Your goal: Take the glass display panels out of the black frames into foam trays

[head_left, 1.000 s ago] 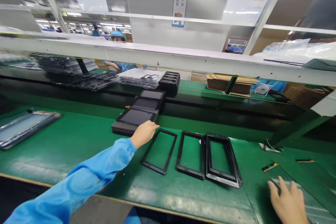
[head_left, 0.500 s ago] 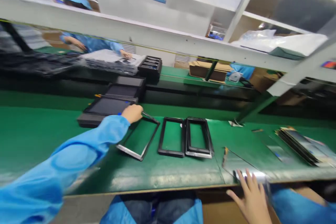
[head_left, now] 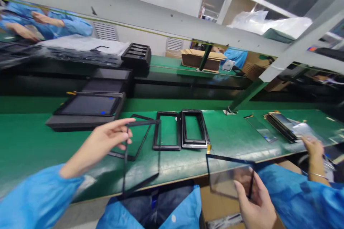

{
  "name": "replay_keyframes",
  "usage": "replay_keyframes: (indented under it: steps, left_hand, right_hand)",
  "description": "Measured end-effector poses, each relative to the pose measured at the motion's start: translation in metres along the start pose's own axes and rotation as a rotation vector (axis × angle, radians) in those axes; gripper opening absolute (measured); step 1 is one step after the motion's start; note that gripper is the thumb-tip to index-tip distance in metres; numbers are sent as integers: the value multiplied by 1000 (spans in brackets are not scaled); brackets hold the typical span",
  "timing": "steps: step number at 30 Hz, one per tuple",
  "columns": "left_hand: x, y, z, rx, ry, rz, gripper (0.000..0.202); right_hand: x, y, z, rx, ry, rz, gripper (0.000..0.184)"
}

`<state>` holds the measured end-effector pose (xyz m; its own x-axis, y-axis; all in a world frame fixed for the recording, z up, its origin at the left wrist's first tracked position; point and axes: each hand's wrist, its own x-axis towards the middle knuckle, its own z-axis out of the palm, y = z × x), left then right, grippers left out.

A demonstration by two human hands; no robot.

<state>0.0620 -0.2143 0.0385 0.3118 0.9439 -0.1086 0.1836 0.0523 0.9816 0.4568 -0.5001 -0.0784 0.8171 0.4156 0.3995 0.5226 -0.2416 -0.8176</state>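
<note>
Black frame [head_left: 143,123] is up in the air over the front of the green tabletop [head_left: 223,128], in the L hand [head_left: 102,143]. L grip: thumb & fingers pinch its top L corner. The R hand [head_left: 256,204] has a see-thru panel [head_left: 223,182], held off the front edge; R grip pinches its R side, thumb on the front.

Other stuff: a flat frame [head_left: 143,142] lies right behind the one in the air, so part of it is hidden. Next to it on the R is another frame [head_left: 168,147], then a frame pile [head_left: 195,146], a bit crooked. Back L is a black block [head_left: 83,123] w/ dark screens [head_left: 86,105] on top. Over on the R: a thin clear sheet [head_left: 259,128], a panel pile [head_left: 281,127] & a co-worker's hand [head_left: 313,146] by it. That person's blue sleeve [head_left: 290,189] is close to the R hand. A green post [head_left: 248,94] leans up at the back.

Frames look like hard, smooth plastic: long boxes w/ big holes & thin sides. Panel is flat, shiny & clear like glass, w/ a black edge & a small gold tab. Sleeve cloth is wrinkly. Tabletop's smooth & shiny.
</note>
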Motion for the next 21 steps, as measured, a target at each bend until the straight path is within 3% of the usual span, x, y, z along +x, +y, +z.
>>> replay_keyframes:
  steps: [2,4,7,12,17,21]
  left_hand:
    - [-19,-6,30,-129,-52,-35,49]
    - [-32,-14,54,-239,-83,-37,43]
    - [-44,-22,72,-337,-92,3,41]
    - [-55,-20,75,-318,-48,61,36]
    - [-59,-17,75,-278,11,78,35]
    - [-62,-22,74,-288,-18,87,33]
  right_hand:
    - [-27,-28,27,254,-162,131,74]
    - [-53,-55,56,466,-253,260,75]
    - [-82,-86,89,661,-416,401,77]
    - [-93,-107,108,769,-473,487,77]
    - [-96,-104,111,790,-495,518,75]
    - [-98,-102,110,768,-500,523,72]
